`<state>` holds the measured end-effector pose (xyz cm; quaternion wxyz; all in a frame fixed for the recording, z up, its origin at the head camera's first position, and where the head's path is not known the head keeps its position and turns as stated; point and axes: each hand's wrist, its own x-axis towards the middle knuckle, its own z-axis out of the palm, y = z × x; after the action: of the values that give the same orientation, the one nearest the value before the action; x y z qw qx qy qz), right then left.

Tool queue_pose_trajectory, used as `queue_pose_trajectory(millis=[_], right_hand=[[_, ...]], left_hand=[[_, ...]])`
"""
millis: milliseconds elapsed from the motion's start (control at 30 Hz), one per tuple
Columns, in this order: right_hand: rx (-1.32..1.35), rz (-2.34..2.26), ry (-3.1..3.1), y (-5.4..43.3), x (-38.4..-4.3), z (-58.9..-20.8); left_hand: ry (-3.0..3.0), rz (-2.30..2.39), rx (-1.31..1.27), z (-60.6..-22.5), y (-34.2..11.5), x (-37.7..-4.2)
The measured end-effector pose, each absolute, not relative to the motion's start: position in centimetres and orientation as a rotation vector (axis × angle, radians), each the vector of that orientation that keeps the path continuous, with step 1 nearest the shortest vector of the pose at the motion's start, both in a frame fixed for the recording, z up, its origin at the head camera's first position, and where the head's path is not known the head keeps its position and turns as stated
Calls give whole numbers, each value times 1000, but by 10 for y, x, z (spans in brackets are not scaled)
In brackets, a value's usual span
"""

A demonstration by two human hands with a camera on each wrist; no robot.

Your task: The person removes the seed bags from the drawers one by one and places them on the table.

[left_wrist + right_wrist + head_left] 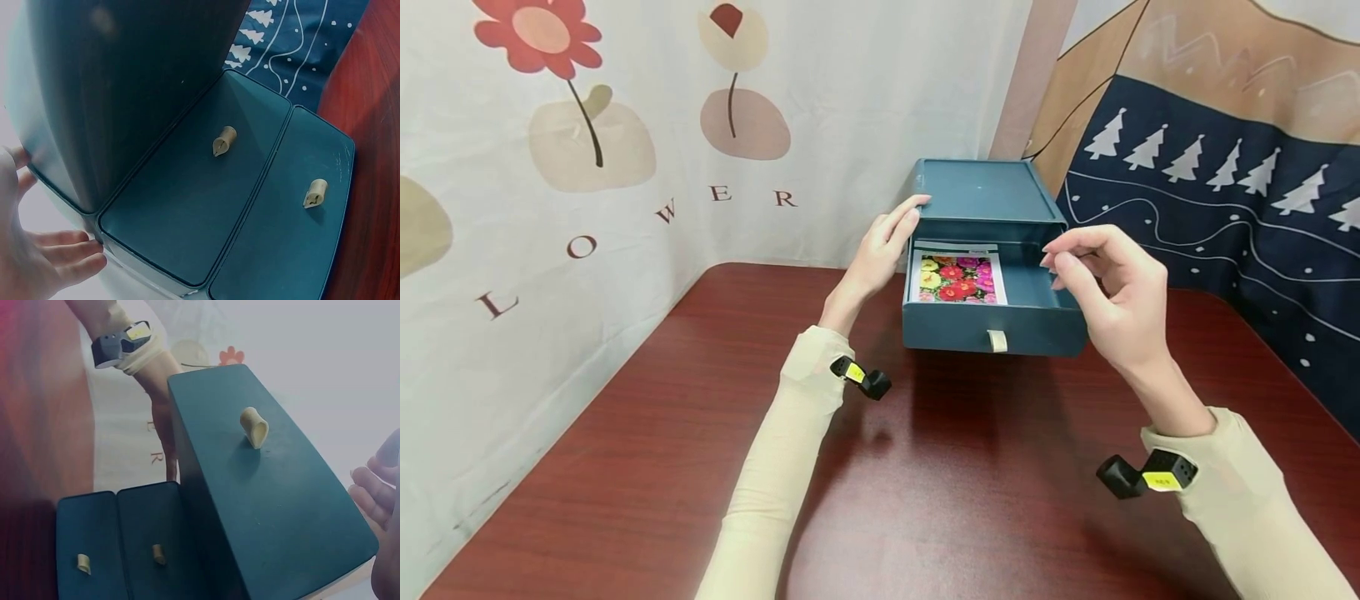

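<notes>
A dark teal drawer cabinet (985, 190) stands on the table with its top drawer (951, 327) pulled out. A card printed with colourful flowers (958, 279) lies at the left inside that drawer. My left hand (877, 250) rests its fingers against the cabinet's upper left edge; in the left wrist view its fingers (65, 251) lie along the side. My right hand (1123, 300) hovers by the drawer's right wall, fingers loosely bent, with nothing visible held. A cream pull loop (254, 428) sticks out from the drawer front.
Two lower drawers, closed, each carry a cream loop (315, 192). The reddish-brown wooden table (700, 467) extends in front and to both sides. Behind hang a pale flower-printed curtain (865, 100) and a navy cloth with white trees (1217, 225).
</notes>
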<state>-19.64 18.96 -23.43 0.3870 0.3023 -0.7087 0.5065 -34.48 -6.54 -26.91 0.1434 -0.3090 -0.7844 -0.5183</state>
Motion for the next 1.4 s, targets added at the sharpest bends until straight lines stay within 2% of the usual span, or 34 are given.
queue_pose_trajectory(millis=[333,1400], right_hand=[[778,1289,-1892,190,-206,-223],[446,1194,-2426,188,-230,-200]], left_hand=[[-2248,-1501,-911,-267,-65,-343],[-2235,-1494,-923,-269,-66,-343]])
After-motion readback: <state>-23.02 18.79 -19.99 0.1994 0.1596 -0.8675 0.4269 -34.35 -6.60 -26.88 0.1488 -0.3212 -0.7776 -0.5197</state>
